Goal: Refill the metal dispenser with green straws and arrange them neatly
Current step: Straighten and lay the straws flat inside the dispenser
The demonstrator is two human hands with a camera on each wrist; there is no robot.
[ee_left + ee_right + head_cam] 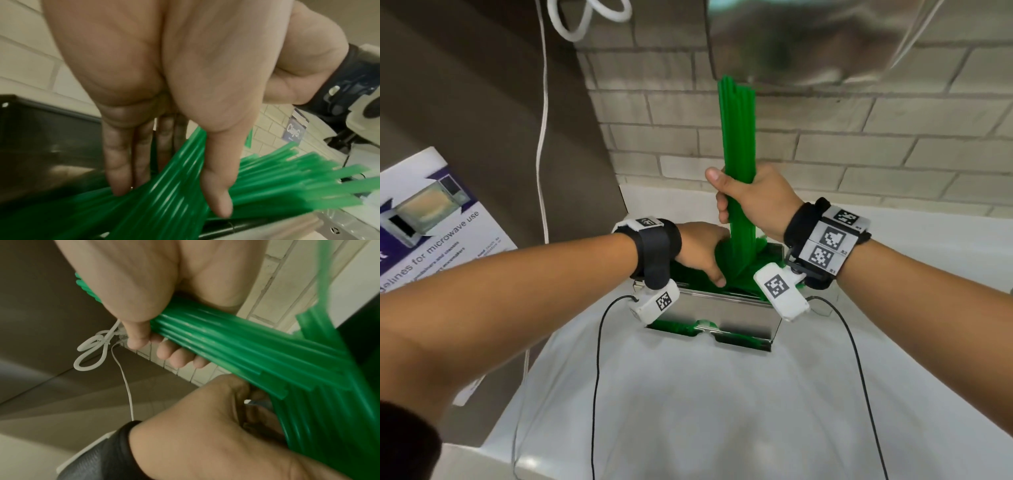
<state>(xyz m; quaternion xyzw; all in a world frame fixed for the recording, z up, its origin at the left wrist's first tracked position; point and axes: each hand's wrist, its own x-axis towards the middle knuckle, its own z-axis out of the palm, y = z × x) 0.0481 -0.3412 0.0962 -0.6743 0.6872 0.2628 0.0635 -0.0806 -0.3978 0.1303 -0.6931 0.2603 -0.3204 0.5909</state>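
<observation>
The right hand (751, 202) grasps an upright straw bundle (738, 137); beneath it, the left hand (702, 251), fingers seemingly straight, presses straws (164, 203) into the dispenser (722, 308).

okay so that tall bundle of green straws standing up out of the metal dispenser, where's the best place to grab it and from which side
Probably mid-length, where the bundle of green straws is tight and upright; lower down it splays into the metal dispenser. Come from the right, fingers wrapped fully round, as the right hand grips it now. The left hand occupies the left side, its straight fingers on the loose straws.
</observation>
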